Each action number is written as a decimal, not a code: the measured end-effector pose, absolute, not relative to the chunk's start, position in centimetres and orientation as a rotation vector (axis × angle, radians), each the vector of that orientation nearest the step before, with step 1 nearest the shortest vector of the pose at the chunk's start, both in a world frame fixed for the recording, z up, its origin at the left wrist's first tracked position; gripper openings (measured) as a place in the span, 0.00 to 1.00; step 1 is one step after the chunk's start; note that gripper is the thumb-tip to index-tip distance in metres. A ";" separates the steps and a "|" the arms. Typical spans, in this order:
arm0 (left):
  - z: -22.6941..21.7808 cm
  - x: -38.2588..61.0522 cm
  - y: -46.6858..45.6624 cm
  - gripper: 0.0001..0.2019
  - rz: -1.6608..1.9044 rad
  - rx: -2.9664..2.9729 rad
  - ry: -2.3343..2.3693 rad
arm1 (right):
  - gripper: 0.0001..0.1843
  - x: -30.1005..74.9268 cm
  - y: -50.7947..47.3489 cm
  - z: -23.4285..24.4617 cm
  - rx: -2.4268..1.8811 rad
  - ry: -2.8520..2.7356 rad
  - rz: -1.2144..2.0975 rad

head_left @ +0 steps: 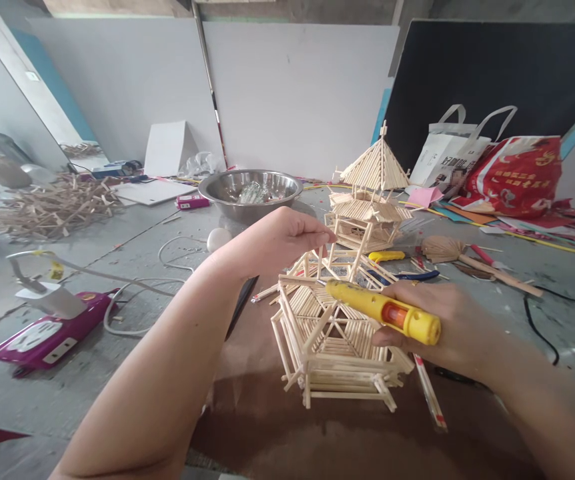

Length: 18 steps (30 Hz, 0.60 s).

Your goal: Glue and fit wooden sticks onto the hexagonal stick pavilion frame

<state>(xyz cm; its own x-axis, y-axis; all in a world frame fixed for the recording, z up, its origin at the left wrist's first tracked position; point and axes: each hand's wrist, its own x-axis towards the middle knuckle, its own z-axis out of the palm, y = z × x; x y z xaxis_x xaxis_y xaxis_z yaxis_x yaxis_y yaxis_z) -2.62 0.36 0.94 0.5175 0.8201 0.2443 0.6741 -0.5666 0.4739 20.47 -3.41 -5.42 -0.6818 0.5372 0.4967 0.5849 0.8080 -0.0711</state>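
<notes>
A hexagonal frame of wooden sticks (337, 373) stands on a brown board (247, 427) in front of me. My left hand (292, 237) reaches over its far left side, thumb and finger closed on a short wooden stick (321, 261) held upright on the frame. My right hand (427, 313) is wrapped round a yellow hot glue gun (382, 310). The gun's nozzle points left, close to the foot of that stick. Behind the frame stands a tiered stick pavilion (375, 167) with a pointed roof.
A steel bowl (250, 193) sits behind my left hand. Yellow-handled pliers (386, 256) and a round-headed wooden piece (442, 250) lie to the right. At left are a purple power strip (52, 333) with a white cable and a pile of sticks (57, 203). Bags (512, 173) stand back right.
</notes>
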 end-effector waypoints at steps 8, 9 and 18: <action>1.0 -2.6 0.3 0.14 0.637 2.429 1.251 | 0.17 21.1 -3.7 -4.6 -0.917 -2.401 0.071; 1.0 -2.6 0.3 0.14 0.636 2.425 1.253 | 0.17 21.3 -3.7 -4.5 -0.934 -2.392 0.117; 1.0 -2.7 0.5 0.14 0.605 2.376 1.272 | 0.18 23.5 -2.9 -4.1 -0.996 -2.328 0.180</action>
